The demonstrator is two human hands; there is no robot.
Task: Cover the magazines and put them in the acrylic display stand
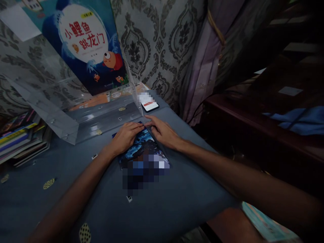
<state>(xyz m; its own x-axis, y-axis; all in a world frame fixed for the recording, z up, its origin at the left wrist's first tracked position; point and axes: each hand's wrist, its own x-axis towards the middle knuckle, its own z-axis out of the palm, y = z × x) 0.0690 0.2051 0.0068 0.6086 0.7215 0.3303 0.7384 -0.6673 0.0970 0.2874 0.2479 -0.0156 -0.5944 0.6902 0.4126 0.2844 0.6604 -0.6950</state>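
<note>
A dark blue booklet or thin book (141, 145) with a glossy picture cover lies on the cloth-covered table, its near part blurred out by pixel blocks. My left hand (127, 136) rests flat over the upper left of its cover, fingers stretched toward the far edge. At the upper right corner is my right hand (162, 131), its fingers extended and the index finger reaching past the booklet. Both hands look open, and neither grips the booklet. Whether the right fingertips touch the corner is hard to make out.
Behind the hands stands a clear acrylic stand (72, 130), with a blue picture book (86, 44) above its base. A phone (151, 106) lies right of it. Stacked books (24, 140) sit at the left. A dark red piece of furniture (243, 118) stands beyond the table's right edge.
</note>
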